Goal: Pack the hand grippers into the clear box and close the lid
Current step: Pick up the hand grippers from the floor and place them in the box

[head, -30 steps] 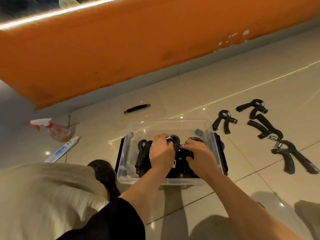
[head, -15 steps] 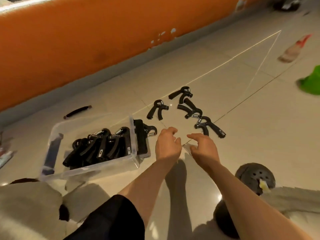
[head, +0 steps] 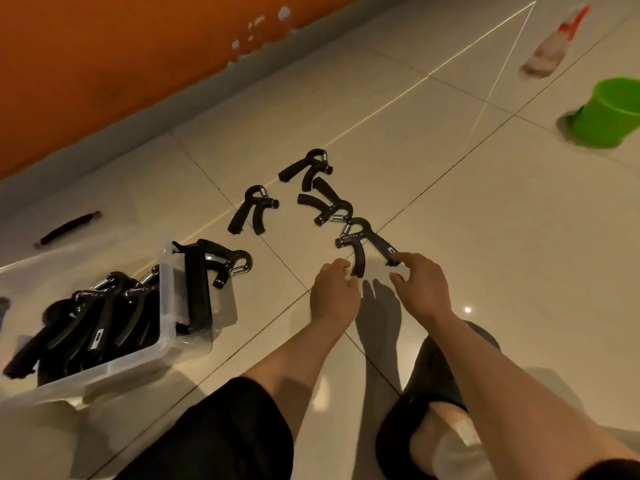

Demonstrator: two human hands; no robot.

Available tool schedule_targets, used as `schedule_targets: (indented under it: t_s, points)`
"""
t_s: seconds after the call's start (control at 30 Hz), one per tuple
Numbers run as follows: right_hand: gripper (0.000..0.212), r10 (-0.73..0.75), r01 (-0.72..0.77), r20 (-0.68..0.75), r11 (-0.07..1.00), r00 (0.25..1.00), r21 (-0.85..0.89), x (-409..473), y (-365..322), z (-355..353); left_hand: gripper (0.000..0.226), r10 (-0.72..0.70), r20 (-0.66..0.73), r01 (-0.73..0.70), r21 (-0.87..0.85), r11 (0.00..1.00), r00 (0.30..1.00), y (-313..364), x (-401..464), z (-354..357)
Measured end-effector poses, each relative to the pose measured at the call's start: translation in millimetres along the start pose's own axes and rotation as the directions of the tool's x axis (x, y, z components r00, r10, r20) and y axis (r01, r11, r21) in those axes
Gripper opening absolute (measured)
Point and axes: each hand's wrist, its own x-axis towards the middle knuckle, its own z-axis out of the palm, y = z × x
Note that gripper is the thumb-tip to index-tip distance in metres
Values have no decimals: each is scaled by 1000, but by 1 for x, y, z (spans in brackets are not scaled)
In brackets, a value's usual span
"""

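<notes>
pale floor tiles point(head: 485, 237) are carrying four loose hand grippers point(head: 365, 242); several are lying in the clear box point(head: 166, 306), lid off. left hand point(head: 332, 296) and right hand point(head: 420, 289), fingers relaxed, are reaching.

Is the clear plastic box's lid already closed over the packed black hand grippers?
No: the clear plastic box stands open, black hand grippers exposed inside.

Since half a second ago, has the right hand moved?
Yes. The right hand has advanced toward the nearest hand gripper on the floor; its fingers now reach that gripper's handle tip.
</notes>
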Motion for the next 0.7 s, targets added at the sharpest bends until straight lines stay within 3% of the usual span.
schedule_targets:
  t_s: [0.27,0.57,0.7]
  points:
    - [28,174,-165,217,985,961,-57,81,36,26,56,-231,241,249,-44,968,943,9,53,46]
    - [31,270,-289,247,956,931,45,114,50,61,54,-385,211,427,-216,878,898,-8,78,64]
    - [22,279,-371,290,864,916,340,106,45,56,31,-425,131,444,-289,848,896,-15,82,55]
